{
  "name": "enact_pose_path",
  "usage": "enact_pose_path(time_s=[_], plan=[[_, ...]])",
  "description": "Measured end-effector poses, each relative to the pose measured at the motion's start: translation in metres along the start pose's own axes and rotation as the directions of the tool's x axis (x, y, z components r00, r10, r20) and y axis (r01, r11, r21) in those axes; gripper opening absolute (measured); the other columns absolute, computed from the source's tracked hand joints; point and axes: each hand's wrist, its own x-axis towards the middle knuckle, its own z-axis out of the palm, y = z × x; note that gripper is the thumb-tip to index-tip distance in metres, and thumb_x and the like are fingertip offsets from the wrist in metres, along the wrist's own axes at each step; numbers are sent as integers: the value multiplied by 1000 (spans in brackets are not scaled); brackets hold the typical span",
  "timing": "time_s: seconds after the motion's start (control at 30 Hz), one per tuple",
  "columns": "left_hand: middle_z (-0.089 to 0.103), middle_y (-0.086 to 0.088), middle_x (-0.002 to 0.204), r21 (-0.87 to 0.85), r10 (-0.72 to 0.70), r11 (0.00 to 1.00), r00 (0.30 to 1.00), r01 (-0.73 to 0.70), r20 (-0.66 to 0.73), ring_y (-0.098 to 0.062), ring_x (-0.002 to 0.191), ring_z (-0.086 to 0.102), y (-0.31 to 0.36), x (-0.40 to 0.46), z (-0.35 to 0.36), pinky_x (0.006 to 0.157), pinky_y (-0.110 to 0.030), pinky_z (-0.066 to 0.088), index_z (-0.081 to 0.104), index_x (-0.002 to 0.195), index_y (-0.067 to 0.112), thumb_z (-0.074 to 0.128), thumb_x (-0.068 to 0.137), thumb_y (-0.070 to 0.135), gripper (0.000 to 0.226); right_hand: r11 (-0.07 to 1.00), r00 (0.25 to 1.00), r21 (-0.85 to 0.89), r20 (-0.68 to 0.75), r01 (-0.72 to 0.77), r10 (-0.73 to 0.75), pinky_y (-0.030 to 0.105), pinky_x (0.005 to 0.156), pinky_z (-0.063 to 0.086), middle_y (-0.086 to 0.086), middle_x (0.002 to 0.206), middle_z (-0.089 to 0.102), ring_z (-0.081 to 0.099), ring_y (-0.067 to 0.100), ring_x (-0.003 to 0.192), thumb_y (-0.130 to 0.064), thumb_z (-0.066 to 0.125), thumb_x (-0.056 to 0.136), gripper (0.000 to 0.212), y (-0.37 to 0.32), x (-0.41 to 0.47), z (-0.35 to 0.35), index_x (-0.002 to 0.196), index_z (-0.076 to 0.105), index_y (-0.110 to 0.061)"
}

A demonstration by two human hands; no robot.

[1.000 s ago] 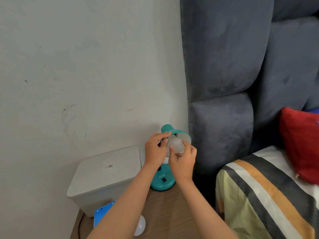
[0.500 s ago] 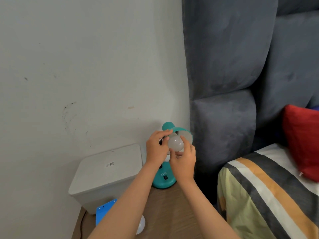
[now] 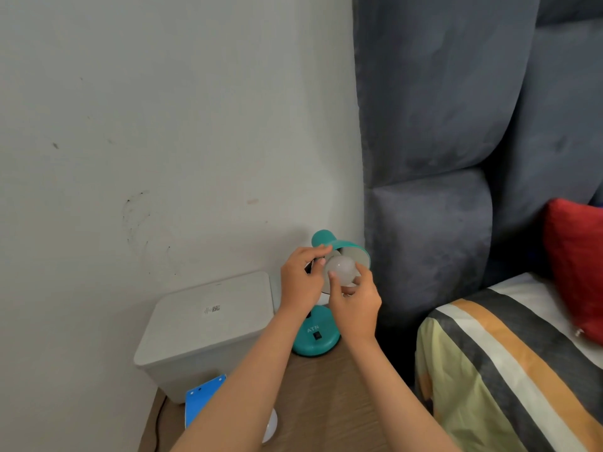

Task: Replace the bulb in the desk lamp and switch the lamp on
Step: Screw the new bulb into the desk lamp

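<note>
Little has shifted since the earlier frames: the frosted white round bulb (image 3: pixel 341 269) is still held at the mouth of the teal metal desk lamp (image 3: pixel 315 337) shade. It is pinched by the right hand (image 3: pixel 354 303) from 5 o'clock, fingers curled (thumb on the glass). The shade's rim is gripped by the left hand (image 3: pixel 300 282) at 9 o'clock. A second white bulb (image 3: pixel 270 429) lies on the wooden table (image 3: pixel 326 402).

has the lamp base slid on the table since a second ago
No. The teal lamp base sits at the same spot beside the white box; only the camera shifted.
</note>
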Motion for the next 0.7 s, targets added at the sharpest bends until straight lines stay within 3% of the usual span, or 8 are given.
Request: enact_pose_path(time_s=[0.1, 0.17, 0.33, 0.47, 0.6, 0.7], plan=[[66, 5, 103, -2, -3, 1000, 1000, 3, -1, -2, 98, 59, 1, -1, 0, 83, -1, 41, 70, 103, 18, 56, 86, 0, 28, 996, 996, -3, 6, 88, -88, 18, 68, 50, 13, 122, 48, 58, 14, 84, -21, 72, 80, 56, -4, -2, 0, 128, 47, -6], [66, 4, 104, -5, -5, 1000, 1000, 5, -6, -1, 98, 59, 1, -1, 0, 83, -1, 41, 70, 104, 17, 57, 87, 0, 28, 991, 990, -8, 31, 135, -135, 15, 70, 50, 12, 117, 47, 58, 15, 86, -16, 72, 80, 53, -4, -4, 1, 127, 49, -9], [66, 6, 104, 3, -2, 1000, 1000, 2, -1, 1, 97, 58, 0, 0, -3, 83, 0, 39, 70, 104, 18, 56, 86, 0, 29, 996, 996, 32, -3, -85, 85, 8, 61, 45, 12, 106, 64, 62, 10, 71, -32, 69, 82, 50, -8, 0, 2, 121, 50, -7], [66, 5, 105, -9, -17, 1000, 1000, 17, -13, 1, 98, 58, 0, 1, -3, 83, 0, 40, 70, 103, 20, 56, 86, 0, 29, 999, 1000, 34, 21, 4, -4, 6, 65, 44, 4, 114, 44, 53, 6, 80, -15, 74, 77, 61, -10, -4, 4, 128, 44, -4], [65, 6, 104, -4, -15, 1000, 1000, 15, 1, 2, 96, 58, 0, -1, -2, 82, 1, 39, 70, 104, 18, 56, 87, 0, 29, 991, 993, 65, 1, -115, 115, 16, 63, 52, 5, 97, 59, 57, 4, 68, -30, 68, 83, 49, -12, 0, 0, 120, 47, -8], [66, 3, 106, -15, -19, 1000, 1000, 19, -8, 0, 97, 58, 0, 0, -2, 82, 1, 39, 70, 105, 17, 56, 87, 0, 29, 996, 998, 61, 9, -68, 68, 9, 63, 46, 3, 111, 49, 59, 11, 75, -22, 72, 80, 58, -13, -2, 2, 127, 43, -4]])
